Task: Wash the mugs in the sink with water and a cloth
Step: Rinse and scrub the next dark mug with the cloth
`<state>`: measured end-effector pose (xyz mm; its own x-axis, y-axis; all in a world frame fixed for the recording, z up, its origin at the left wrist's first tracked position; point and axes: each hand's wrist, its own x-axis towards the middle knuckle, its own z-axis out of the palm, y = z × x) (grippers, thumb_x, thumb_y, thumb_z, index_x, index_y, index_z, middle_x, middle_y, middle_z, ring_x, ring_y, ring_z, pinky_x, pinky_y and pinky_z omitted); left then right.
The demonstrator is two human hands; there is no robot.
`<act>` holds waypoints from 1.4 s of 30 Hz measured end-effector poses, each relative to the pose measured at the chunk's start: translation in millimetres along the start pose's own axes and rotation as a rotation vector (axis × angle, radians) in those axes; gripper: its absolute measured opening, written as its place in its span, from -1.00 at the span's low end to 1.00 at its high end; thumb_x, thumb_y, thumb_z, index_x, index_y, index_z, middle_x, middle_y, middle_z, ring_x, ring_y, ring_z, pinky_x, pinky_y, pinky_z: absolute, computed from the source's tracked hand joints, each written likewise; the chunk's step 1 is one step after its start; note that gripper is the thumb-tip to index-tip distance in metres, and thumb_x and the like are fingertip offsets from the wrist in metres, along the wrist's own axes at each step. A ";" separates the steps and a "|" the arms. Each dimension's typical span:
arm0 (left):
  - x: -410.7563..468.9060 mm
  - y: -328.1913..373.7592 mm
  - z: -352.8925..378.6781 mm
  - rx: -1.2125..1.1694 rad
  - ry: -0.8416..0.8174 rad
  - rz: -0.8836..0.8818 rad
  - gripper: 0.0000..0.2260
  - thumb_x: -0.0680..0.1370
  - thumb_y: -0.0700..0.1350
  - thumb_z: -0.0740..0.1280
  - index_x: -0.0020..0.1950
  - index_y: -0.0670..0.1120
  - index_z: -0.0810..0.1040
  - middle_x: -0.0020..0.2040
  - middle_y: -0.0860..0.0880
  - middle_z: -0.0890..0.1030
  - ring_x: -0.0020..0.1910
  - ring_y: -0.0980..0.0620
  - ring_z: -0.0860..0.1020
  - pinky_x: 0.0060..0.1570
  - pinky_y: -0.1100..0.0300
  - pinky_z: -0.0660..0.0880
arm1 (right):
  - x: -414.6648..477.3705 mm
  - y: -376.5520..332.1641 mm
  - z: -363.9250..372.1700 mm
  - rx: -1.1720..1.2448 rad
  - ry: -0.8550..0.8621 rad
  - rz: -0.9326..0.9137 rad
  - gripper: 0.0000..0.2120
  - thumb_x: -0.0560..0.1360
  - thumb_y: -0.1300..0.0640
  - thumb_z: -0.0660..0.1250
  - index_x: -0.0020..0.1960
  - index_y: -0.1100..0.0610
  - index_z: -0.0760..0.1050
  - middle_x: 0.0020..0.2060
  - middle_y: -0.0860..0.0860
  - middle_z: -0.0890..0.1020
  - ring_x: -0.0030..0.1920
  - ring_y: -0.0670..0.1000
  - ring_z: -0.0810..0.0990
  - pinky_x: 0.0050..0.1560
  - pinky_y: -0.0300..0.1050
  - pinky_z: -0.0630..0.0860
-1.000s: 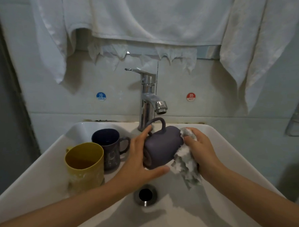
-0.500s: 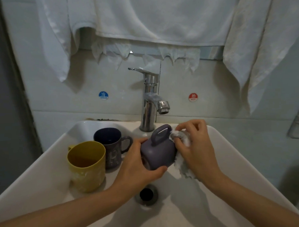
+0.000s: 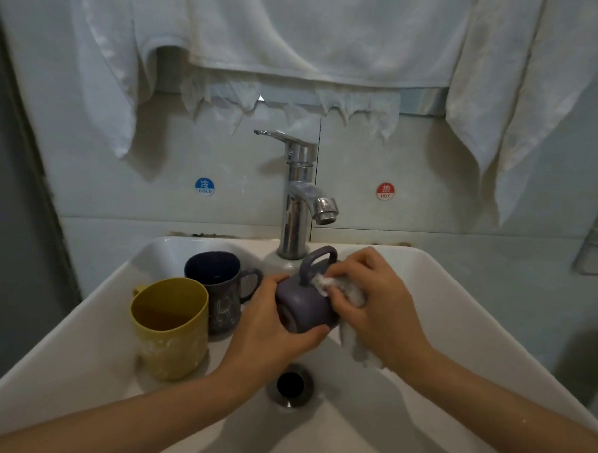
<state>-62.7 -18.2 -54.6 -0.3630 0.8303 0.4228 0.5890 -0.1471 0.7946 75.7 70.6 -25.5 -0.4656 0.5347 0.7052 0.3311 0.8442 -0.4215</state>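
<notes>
Purple ceramic mug (image 3: 304, 308) held sideways over white sink (image 3: 464, 287), handle up, exposing wall for scrubbing. Left hand (image 3: 261, 330) grips its base end, steadying; right hand (image 3: 373, 302) presses wadded white cloth (image 3: 350, 292) beside handle, fingers curled round it.

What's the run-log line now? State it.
left hand: holds purple mug | right hand: presses cloth by handle | tap: no stream

A glossy chrome metal tap (image 3: 298, 199) is seen at centre, a matt purple mug (image 3: 303, 310) below it, and smooth white ceramic sink (image 3: 441, 288) around.
</notes>
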 end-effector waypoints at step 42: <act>5.3 -1.1 -6.6 -0.076 -0.269 0.029 -0.17 0.13 0.29 0.48 0.30 0.28 0.15 0.31 0.20 0.33 0.25 0.12 0.45 0.11 0.21 0.54 | 14.9 15.3 -12.1 0.448 -0.119 0.383 -0.84 0.63 0.06 0.08 0.10 -0.02 0.42 -0.10 -0.21 0.52 -0.08 -0.21 0.52 -0.18 -0.55 0.41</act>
<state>-70.0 -17.2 -50.4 -0.1365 0.9365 0.3230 0.5368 -0.2041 0.8186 83.8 91.0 -14.6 -0.4789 0.7825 0.3978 0.1274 0.5104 -0.8505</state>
